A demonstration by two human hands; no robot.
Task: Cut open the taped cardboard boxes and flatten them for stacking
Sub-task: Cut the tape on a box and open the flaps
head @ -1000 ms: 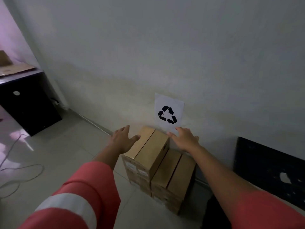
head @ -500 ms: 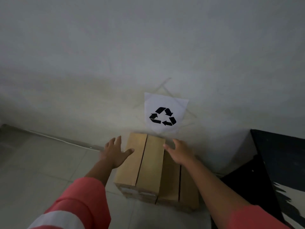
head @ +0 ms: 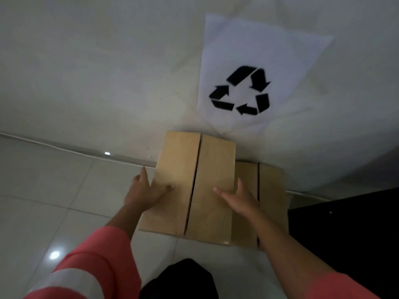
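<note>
Pressed left hand (head: 142, 192) and right hand (head: 239, 199), fingers nearly straight and thumbs laid on top, against opposite long edges of the taller box (head: 207, 169), set against the wall (head: 108, 72) below the recycling sign (head: 241, 91), long axis running straight ahead midway between both hands.

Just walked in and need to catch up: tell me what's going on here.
A person in a coral sleeve leans over two cardboard boxes standing on the floor against the wall, below a sheet with a recycling symbol. The left hand and right hand flank the taller box, thumbs lying over its top, fingers straight. Its top flaps are closed, as are those of the lower box to its right. No cutting tool is in view, so nothing is cut or flattened yet.
</note>
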